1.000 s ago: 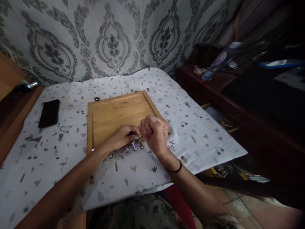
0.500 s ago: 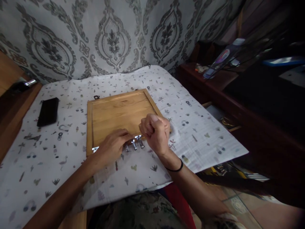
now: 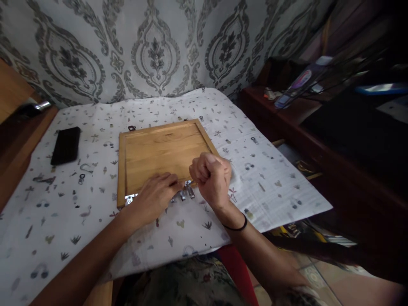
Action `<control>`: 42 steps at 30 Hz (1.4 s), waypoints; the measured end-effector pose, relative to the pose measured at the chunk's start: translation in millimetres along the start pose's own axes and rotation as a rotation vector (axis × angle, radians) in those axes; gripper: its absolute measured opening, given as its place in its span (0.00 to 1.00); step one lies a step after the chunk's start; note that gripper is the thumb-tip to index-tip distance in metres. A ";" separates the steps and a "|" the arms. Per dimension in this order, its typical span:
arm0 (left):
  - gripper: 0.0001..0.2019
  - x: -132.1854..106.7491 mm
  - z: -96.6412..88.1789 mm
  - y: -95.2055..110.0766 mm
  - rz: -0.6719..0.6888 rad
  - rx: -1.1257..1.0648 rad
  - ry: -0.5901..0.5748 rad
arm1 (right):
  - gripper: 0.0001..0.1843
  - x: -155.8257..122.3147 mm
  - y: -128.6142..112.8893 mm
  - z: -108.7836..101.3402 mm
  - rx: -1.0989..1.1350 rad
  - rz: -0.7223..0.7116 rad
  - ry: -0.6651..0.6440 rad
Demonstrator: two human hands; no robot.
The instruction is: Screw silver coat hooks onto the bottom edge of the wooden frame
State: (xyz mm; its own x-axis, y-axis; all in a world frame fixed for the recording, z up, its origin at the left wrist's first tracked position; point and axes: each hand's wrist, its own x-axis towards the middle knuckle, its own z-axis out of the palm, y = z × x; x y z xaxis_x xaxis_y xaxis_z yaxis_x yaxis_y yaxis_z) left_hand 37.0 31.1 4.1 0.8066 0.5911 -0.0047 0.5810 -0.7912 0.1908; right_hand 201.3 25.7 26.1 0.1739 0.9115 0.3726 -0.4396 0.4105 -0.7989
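A framed wooden panel lies flat on the patterned white cloth. Along its near edge sits shiny metal hardware, with small silver latch-like pieces sticking out toward me. My left hand rests palm down across that edge, fingers laid over the wood and thumb by the metal; it covers part of the hardware. Over the panel's near right corner, my right hand is closed in a fist with the thumb on top. Whatever it holds, if anything, is hidden. A black band circles the right wrist.
A black phone lies on the cloth at the left. Brown wooden furniture borders the right side, bearing a clear bottle and an open drawer. A patterned curtain hangs behind.
The whole view has shifted slightly. My left thumb and fingers have moved a little over the metal hardware; my right fist stays closed in about the same place.
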 end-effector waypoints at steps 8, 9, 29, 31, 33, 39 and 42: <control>0.16 0.9 0.6 0.7 -0.017 -0.010 0.009 | 0.32 7.2 -19.3 -0.8 -0.020 -0.002 0.066; 0.16 0.8 1.8 0.3 -0.017 -0.015 0.018 | 0.31 8.1 -20.6 -0.5 -0.014 -0.012 0.071; 0.13 1.2 4.9 -1.6 -0.043 -0.064 0.035 | 0.28 8.9 -6.7 -0.1 -0.002 0.044 0.057; 0.13 1.4 4.0 -1.2 -0.049 -0.062 0.036 | 0.28 9.0 -6.2 1.6 0.002 0.049 0.067; 0.13 1.8 2.4 -0.2 -0.055 -0.065 0.026 | 0.28 9.3 -5.9 3.7 -0.008 0.055 0.065; 0.15 3.5 -4.1 2.7 -0.083 -0.086 -0.043 | 0.33 10.1 -5.4 7.1 -0.054 0.066 0.006; 0.17 3.7 -4.9 2.1 -0.082 -0.088 -0.055 | 0.29 9.2 -4.4 3.6 -0.084 0.106 -0.016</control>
State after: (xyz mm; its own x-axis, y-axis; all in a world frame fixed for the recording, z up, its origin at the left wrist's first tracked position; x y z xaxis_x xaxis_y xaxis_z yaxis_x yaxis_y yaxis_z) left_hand 40.7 32.4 9.3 0.7632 0.6415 -0.0773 0.6350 -0.7226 0.2731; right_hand 201.7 32.3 34.8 0.1161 0.9497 0.2908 -0.3790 0.3130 -0.8709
